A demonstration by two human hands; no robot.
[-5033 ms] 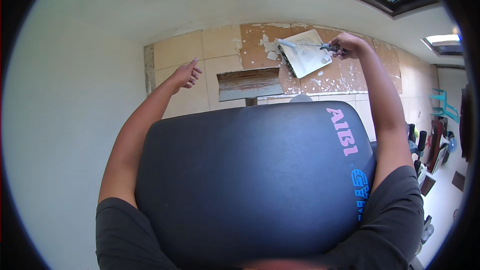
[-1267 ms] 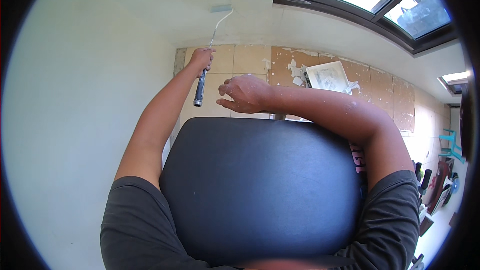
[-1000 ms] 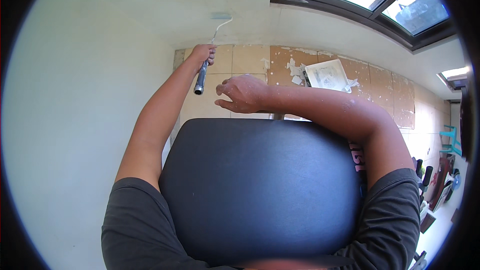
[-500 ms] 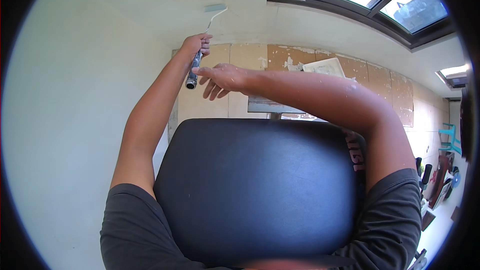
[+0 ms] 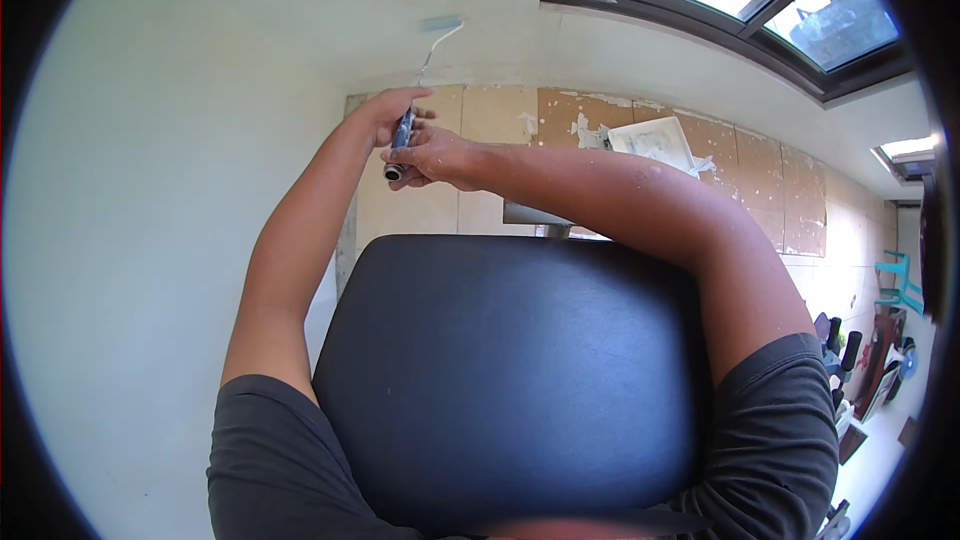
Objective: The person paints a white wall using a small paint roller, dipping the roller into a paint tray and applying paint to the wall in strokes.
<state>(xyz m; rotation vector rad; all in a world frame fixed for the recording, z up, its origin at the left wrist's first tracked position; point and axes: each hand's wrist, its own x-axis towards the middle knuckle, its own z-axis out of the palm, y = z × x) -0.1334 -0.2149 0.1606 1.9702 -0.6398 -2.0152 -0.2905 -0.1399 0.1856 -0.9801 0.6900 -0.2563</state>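
Note:
A paint roller with a pale narrow sleeve (image 5: 441,24) and a bent wire frame rests against the pale wall ahead. Its dark, paint-marked handle (image 5: 403,130) slants down toward me and ends in a hollow socket. My right hand (image 5: 432,158) is closed around the lower end of this handle. Higher up the handle, my left hand (image 5: 388,112) has its fingers stretched out and loosened; the handle passes beside its palm. A white paint tray (image 5: 655,141) with smears inside lies on the floor beyond my right forearm.
Paint-spattered brown cardboard (image 5: 707,145) covers the floor along the wall. A dark-framed window (image 5: 740,30) is at upper right. A large smooth black surface (image 5: 520,370) fills the view below my arms. A turquoise chair (image 5: 902,282) and assorted items stand far right.
My right hand has gone from open fingers beside the handle to a grip on its lower end. My left fingers have loosened from the handle. The roller has shifted slightly right in view.

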